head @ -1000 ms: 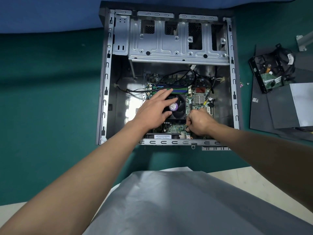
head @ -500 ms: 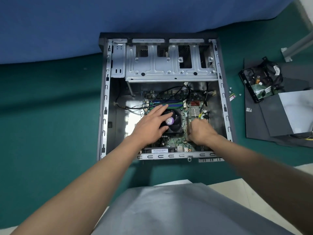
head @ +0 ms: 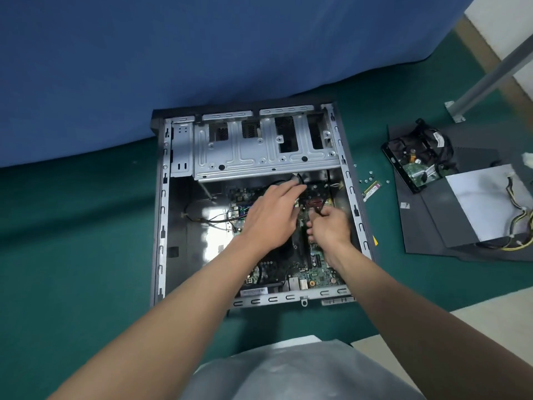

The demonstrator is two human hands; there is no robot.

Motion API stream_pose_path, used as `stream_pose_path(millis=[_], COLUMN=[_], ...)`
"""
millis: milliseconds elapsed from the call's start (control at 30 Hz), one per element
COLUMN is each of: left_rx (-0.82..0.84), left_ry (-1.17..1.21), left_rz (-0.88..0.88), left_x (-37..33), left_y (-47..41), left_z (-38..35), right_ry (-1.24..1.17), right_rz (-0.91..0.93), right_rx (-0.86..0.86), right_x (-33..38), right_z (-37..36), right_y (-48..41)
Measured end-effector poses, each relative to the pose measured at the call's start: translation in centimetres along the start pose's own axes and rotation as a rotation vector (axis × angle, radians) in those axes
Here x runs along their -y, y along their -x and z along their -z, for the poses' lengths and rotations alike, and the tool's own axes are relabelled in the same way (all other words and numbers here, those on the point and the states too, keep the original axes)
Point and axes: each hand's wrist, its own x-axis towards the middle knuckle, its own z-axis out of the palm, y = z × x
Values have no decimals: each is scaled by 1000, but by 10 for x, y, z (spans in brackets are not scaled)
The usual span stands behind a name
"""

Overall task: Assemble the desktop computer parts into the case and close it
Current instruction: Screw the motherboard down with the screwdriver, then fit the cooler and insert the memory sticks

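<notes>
The case (head: 161, 226) lies open on the green mat (head: 86, 255), near wall toward the person, with the motherboard (head: 317, 265) flat on its bottom. Over the board's right half the right hand (head: 327, 228) is curled and pinches a black cable (head: 317, 209). Just beside it the left hand (head: 271, 215) reaches farther in, fingers stretched flat toward the dark wiring under the drive cage (head: 259, 157).

This looks like the cabling step. The next move likely calls for lining a plug up with its header and pressing it straight home.

Off the case's right side lie the power supply (head: 484, 203), hard drive (head: 415, 168) and side panel (head: 427, 226), so much remains.

Blur smears both hands. The plug and socket are hidden beneath them, and I cannot tell whether the left fingertips touch any wire.
</notes>
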Motion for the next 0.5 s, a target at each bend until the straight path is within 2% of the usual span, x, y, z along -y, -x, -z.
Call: stream_pose_path(millis=[100, 200, 267, 367, 500], left_rx=[134, 189, 78, -66, -146], left_ry=[-168, -337, -391, -347, -319], left_rz=[-114, -114, -120, -141, -107], left_x=[-1, -7, -10, -10, 5], left_y=[-10, -18, -19, -9, 13], left_z=[-1, -2, -1, 4, 13], right_ry=[80, 306, 515, 798, 992], right_rz=[85, 233, 309, 473, 612], right_rx=[41, 33, 29, -13, -95], right_x=[1, 4, 3, -2, 0], right_z=[5, 11, 16, 23, 27], right_y=[8, 15, 20, 33, 57])
